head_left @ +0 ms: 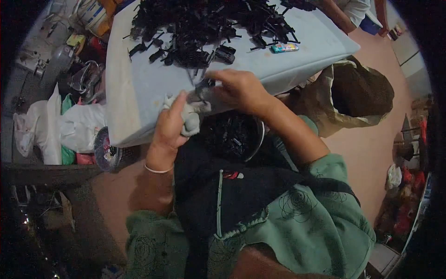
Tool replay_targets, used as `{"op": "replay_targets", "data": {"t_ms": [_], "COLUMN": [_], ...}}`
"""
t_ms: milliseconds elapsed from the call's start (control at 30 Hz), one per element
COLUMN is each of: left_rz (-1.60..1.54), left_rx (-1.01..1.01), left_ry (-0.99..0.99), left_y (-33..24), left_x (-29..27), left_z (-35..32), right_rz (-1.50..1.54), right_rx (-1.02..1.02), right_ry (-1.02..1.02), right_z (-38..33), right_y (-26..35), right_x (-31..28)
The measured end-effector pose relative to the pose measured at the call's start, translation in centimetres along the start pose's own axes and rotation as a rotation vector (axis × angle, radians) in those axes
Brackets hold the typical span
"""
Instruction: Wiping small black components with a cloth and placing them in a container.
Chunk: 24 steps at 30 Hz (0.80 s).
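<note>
Far left: white plastic bags [83,128], bunched up. Just right of them, a round, clear plastic tub [108,156] with small mixed bits inside, beside the corner of the pale blue-grey covered counter [123,100]. Left hand [168,124], white band on wrist, is at the counter's near edge: fingers closed on a wadded off-white cloth [189,122]. Small black part [202,87] sits between the hands, just above the cloth; outline blurred. Big heap of black plastic parts [200,28] covers the counter's far half. Below the hands, a round bowl with a shiny rim [261,139] holds more black pieces. Right hand [241,90] is at the black part, fingers curled narrow; blur, can't tell if they grip it. Further right: small multicoloured packet [285,48] on the counter, another person's forearm [339,16] at the far edge, open brown sack [320,109] beside the counter.
</note>
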<state>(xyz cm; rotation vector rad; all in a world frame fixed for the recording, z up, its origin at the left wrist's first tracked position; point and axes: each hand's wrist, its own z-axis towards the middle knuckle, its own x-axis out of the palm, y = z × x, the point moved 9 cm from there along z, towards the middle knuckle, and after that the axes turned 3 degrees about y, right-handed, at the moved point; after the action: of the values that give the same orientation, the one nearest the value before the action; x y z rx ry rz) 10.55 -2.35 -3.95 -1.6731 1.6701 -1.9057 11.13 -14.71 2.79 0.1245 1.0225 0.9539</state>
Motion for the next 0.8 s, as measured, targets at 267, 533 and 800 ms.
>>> {"op": "replay_targets", "data": {"t_ms": [267,533,800], "left_rz": [0.054,0.242,0.318], "left_rx": [0.143,0.317,0.470], "left_ry": [-0.107,-0.066,-0.155], "left_y": [0.6,-1.4,-2.3], "left_x": [0.6,3.2,3.8], "left_z": [0.9,-0.3,-0.9], "right_rz": [0.035,0.602,0.332], "right_rx": [-0.173,0.030,0.034], "right_ry": [0.118,0.026,-0.120], "right_z": [-1.0,-2.2,-1.9], "right_y": [3.1,3.7,4.9], "right_x": [-0.9,-1.7,-2.1]}}
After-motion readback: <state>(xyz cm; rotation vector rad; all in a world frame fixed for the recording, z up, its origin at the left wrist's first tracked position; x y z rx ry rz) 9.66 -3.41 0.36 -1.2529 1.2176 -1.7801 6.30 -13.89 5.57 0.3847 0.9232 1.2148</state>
